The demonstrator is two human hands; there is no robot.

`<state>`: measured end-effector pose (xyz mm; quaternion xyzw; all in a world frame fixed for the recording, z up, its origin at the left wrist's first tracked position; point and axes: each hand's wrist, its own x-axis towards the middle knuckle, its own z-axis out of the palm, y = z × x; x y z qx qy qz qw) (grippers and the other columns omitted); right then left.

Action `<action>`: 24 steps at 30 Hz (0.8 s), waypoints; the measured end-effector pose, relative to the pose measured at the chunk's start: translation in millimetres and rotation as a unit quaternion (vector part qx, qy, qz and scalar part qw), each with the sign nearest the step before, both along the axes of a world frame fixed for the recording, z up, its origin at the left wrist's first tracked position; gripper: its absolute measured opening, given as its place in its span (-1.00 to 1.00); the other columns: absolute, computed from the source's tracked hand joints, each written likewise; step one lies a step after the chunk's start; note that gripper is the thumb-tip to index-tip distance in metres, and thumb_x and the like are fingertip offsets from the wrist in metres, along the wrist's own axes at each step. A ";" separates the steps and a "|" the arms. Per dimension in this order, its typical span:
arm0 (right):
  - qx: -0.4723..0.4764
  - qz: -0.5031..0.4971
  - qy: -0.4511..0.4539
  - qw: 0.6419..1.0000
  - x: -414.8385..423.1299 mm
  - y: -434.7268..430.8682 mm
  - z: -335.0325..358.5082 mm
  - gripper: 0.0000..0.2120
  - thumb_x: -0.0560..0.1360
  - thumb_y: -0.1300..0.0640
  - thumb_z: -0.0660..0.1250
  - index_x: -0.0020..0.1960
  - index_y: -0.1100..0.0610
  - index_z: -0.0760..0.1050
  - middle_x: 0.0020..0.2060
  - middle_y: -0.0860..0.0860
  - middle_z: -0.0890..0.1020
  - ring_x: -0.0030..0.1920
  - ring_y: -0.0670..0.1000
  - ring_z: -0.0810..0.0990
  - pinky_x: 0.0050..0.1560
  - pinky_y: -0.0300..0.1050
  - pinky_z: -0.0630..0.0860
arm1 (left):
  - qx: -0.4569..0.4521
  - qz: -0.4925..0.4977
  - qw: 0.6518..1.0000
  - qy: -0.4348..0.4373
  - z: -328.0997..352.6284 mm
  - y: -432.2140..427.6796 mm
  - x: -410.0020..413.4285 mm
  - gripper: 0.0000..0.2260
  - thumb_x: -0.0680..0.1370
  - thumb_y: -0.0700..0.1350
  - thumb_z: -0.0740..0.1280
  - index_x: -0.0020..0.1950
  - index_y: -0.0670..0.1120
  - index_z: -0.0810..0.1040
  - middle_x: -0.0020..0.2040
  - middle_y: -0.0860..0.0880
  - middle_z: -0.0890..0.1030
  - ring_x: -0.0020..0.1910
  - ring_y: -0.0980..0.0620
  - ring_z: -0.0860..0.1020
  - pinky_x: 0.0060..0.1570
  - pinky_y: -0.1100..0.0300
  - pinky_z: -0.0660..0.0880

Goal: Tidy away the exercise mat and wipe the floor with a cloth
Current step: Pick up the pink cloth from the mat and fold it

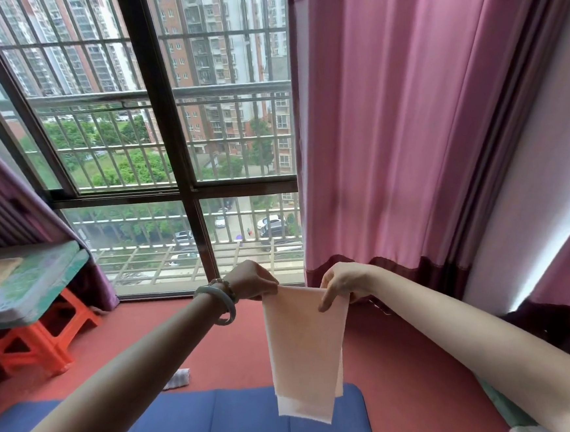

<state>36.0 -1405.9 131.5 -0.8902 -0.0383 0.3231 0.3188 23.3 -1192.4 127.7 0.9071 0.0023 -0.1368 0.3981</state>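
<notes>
A pale pink cloth (306,347) hangs folded in the air in front of me, above the floor. My left hand (251,281) pinches its top left corner and my right hand (342,284) pinches its top right corner. Below it, a blue exercise mat (225,425) lies unrolled on the red floor (407,359), with fold lines across it. The cloth's lower end hangs in front of the mat's far right corner.
A green-topped table (36,279) stands on orange stools (41,340) at the left. A small grey striped rag (177,378) lies on the floor by the mat. A barred window (168,139) is ahead and pink curtains (405,121) hang at the right.
</notes>
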 end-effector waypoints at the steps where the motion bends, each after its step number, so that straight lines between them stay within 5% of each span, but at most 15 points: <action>1: -0.009 0.006 -0.022 1.000 -0.4 0.8 -0.6 -0.77 0.30 0.24 0.52 -0.06 0.22 0.60 -0.22 0.05 0.54 -0.13 0.03 0.48 -0.17 -0.16 0.44 | 0.000 0.000 1.000 0.000 -1.2 0.7 0.1 -0.85 0.44 -0.25 0.39 -0.03 -0.22 0.67 -0.25 -0.05 0.61 -0.31 0.12 0.53 -0.35 0.42 0.52; 4: -0.045 0.034 -0.088 0.994 -2.3 4.3 1.4 -0.85 0.35 0.21 0.46 -0.08 0.21 0.62 -0.27 0.03 0.53 -0.23 -0.02 0.48 -0.35 -0.26 0.38 | 0.028 -0.021 0.999 -0.017 0.1 0.1 -0.1 -0.87 0.46 -0.18 0.38 -0.10 -0.22 0.67 -0.34 -0.02 0.55 -0.36 0.12 0.47 -0.37 0.38 0.44; 8: -0.040 0.059 -0.136 0.988 -3.0 2.9 16.6 -0.92 0.35 0.15 0.45 -0.17 0.14 0.65 -0.28 -0.05 0.56 -0.21 -0.09 0.49 -0.29 -0.31 0.38 | 0.044 -0.077 0.996 -0.030 6.6 11.3 1.7 -0.80 0.43 0.05 0.34 -0.21 -0.02 0.70 -0.22 -0.12 0.63 -0.25 0.06 0.47 -0.14 0.15 0.45; 10: 0.026 0.067 -0.123 0.990 -1.4 -3.6 29.0 -0.89 0.36 0.16 0.44 -0.19 0.20 0.64 -0.29 -0.03 0.58 -0.20 -0.06 0.51 -0.18 -0.27 0.41 | -0.041 -0.080 0.996 -0.025 11.8 18.3 2.2 -0.70 0.39 0.14 0.30 -0.22 -0.04 0.69 -0.19 -0.17 0.58 -0.17 -0.03 0.43 -0.06 0.04 0.38; 13: 0.212 0.043 -0.026 0.976 0.3 -9.8 45.8 -0.84 0.37 0.23 0.40 -0.07 0.26 0.57 -0.23 0.03 0.61 -0.23 -0.04 0.58 -0.20 -0.27 0.50 | -0.280 -0.048 0.959 0.009 23.4 24.5 0.5 -0.75 0.50 0.02 0.35 -0.08 -0.18 0.60 -0.13 -0.14 0.58 -0.09 -0.06 0.52 0.08 0.04 0.47; 16: 0.343 0.015 0.035 0.939 4.6 -9.2 61.6 -0.70 0.35 0.20 0.31 0.07 0.25 0.48 -0.18 0.07 0.61 -0.22 0.02 0.59 -0.26 -0.19 0.57 | -0.410 -0.095 0.906 0.035 18.4 31.1 2.4 -0.33 0.33 0.20 0.46 0.24 -0.24 0.48 0.12 -0.19 0.59 0.14 -0.12 0.55 0.22 -0.05 0.47; 19: 0.409 0.004 0.055 0.911 8.5 -7.4 78.6 -0.63 0.40 0.18 0.30 0.19 0.22 0.46 -0.13 0.10 0.62 -0.17 0.06 0.59 -0.17 -0.08 0.61 | -0.414 -0.099 0.900 0.090 -9.6 27.0 -6.9 -0.17 0.18 0.14 0.60 0.30 -0.25 0.42 0.23 -0.20 0.54 0.23 -0.12 0.51 0.26 -0.04 0.43; 22: 0.435 -0.015 0.030 0.900 13.0 -9.7 93.7 -0.77 0.49 0.15 0.28 0.11 0.23 0.42 -0.22 0.06 0.58 -0.26 -0.01 0.56 -0.22 -0.16 0.58 | -0.375 -0.108 0.911 0.136 -36.9 10.2 -25.2 -0.38 0.23 -0.15 0.61 0.23 -0.22 0.49 0.20 -0.18 0.58 0.19 -0.07 0.56 0.16 0.13 0.50; 24: 0.537 -0.083 0.043 0.839 19.4 -17.6 91.1 -0.63 0.44 0.06 0.38 0.13 0.25 0.42 -0.20 0.07 0.59 -0.22 0.01 0.57 -0.14 -0.15 0.57 | -0.383 -0.103 0.907 0.141 -43.0 2.3 -31.2 -0.33 0.22 -0.15 0.62 0.27 -0.24 0.47 0.23 -0.23 0.56 0.22 -0.15 0.53 0.22 0.04 0.47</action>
